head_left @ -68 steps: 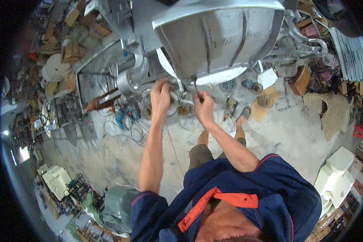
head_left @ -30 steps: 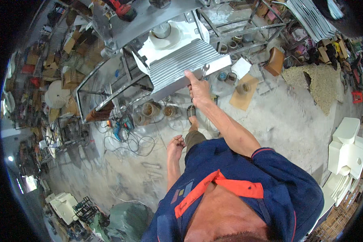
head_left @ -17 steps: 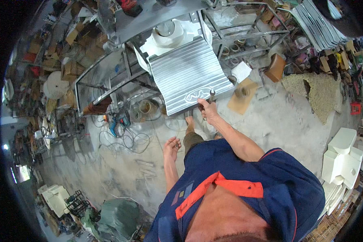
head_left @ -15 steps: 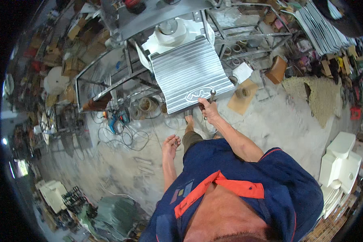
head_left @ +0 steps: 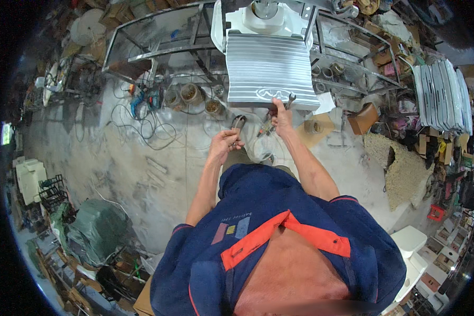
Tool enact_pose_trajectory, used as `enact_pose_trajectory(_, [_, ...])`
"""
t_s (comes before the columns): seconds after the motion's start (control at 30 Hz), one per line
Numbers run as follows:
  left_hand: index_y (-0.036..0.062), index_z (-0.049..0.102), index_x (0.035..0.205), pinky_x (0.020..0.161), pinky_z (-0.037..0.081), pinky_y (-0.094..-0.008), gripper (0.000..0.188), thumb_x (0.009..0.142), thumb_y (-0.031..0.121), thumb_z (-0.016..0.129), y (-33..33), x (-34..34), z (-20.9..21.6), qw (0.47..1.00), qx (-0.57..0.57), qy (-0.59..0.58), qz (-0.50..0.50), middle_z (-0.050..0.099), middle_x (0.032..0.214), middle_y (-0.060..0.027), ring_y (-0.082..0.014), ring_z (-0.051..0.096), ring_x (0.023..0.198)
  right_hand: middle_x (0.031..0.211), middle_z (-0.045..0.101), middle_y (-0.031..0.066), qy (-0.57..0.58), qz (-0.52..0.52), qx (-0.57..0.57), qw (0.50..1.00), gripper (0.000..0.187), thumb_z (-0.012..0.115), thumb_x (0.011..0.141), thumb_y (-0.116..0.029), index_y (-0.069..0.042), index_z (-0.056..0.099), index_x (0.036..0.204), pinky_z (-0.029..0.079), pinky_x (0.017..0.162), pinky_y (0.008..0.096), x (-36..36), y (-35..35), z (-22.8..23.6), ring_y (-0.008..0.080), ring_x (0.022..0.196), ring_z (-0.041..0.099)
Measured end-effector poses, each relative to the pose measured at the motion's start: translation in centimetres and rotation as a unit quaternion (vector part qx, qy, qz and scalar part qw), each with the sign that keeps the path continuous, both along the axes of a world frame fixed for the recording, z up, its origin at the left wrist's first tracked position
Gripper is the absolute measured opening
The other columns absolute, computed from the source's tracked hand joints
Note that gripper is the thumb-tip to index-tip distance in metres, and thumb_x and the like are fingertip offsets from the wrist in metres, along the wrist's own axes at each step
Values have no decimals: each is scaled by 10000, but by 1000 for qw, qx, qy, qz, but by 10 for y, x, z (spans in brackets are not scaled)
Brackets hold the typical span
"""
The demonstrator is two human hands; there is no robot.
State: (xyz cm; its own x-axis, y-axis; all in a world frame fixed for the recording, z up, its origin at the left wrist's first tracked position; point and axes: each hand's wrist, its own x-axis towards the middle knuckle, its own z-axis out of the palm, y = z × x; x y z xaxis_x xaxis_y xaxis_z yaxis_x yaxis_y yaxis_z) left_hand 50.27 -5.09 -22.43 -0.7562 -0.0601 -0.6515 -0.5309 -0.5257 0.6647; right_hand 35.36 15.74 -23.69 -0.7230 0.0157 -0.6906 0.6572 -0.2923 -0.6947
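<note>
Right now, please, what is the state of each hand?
Left hand: fingers partly curled; whether it holds something small cannot be told.
Right hand: closed around a wrench, thumb at the near edge of the ribbed panel.

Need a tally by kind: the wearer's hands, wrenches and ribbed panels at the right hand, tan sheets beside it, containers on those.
Left hand and right hand: 2
Wrench: 1
Ribbed panel: 1
Tan sheet: 1
Round container: 1
Total: 6
</note>
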Motion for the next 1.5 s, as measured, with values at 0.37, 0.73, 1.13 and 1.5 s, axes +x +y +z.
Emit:
enact_pose_trajectory(0.37, [-71, 575, 1129, 751, 589, -332, 207, 939, -18, 512, -10, 42, -40, 990, 138, 11, -15, 672, 999, -157, -235, 692, 868, 743, 635, 33, 292, 401, 288, 819, 237, 771, 828, -198, 3, 675, 909, 444, 554, 283, 109, -48, 18, 100, 651, 547])
enact_pose_trajectory(0.73, [-62, 664, 1033, 696, 552, -311, 147, 950, -6, 556, -243, 148, -151, 960, 206, -169, 90, 679, 936, -114, -194, 654, 805, 951, 690, 178, 128, 543, 408, 723, 305, 699, 763, -117, -81, 676, 1066, 544, 780, 473, 235, -348, -60, 376, 896, 669])
enact_pose_trajectory(1.13, [-64, 582, 1189, 750, 592, -348, 275, 929, -55, 493, -379, 192, -224, 927, 220, -206, 222, 667, 1012, -161, -237, 680, 860, 819, 622, 204, 215, 512, 359, 750, 199, 643, 731, -99, 21, 663, 888, 515, 690, 477, 258, -504, -128, 397, 745, 626])
enact_pose_trajectory(1.5, [9, 582, 964, 644, 511, -334, 129, 894, -33, 482, -386, 120, -191, 988, 144, -46, 30, 596, 809, -74, -200, 586, 724, 772, 688, 191, 64, 335, 416, 843, 189, 670, 731, -134, 10, 710, 847, 530, 670, 406, 251, -359, -146, 305, 721, 683])
